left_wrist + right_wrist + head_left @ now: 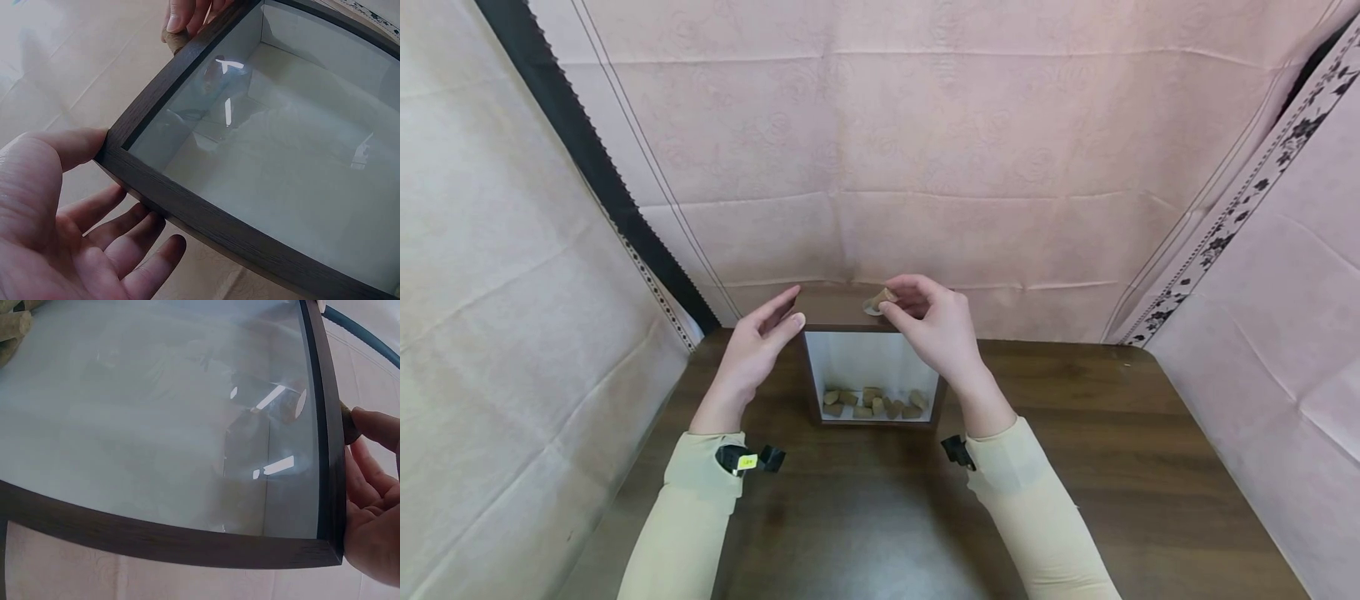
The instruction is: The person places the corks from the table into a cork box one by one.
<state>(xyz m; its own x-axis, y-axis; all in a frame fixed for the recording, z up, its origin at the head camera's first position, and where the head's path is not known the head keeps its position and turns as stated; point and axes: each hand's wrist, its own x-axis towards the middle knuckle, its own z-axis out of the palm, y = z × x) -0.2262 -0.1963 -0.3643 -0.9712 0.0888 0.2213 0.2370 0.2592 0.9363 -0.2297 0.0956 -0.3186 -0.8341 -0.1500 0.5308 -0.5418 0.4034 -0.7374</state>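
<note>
A shadow box (835, 308) with a dark wooden frame and a glass front stands upright on the table. Several corks (872, 404) lie along its bottom behind the glass. Between thumb and fingertips, my right hand (938, 329) pinches a cork (885, 296), tilted over a pale round opening (872, 309) in the box's top. My left hand (751, 354) is at the upper left corner. In the left wrist view its thumb touches the frame (212, 225) at the corner, while the other fingers extend loosely along the side. The right wrist view shows the cork (349, 425) right beside the frame's top.
The brown wooden table (865, 508) extends in front of the box and to both sides. Pale cloth (955, 150) hangs close behind it, and more cloth (497, 333) closes off the left and right sides. Light reflections (278, 465) show on the glass.
</note>
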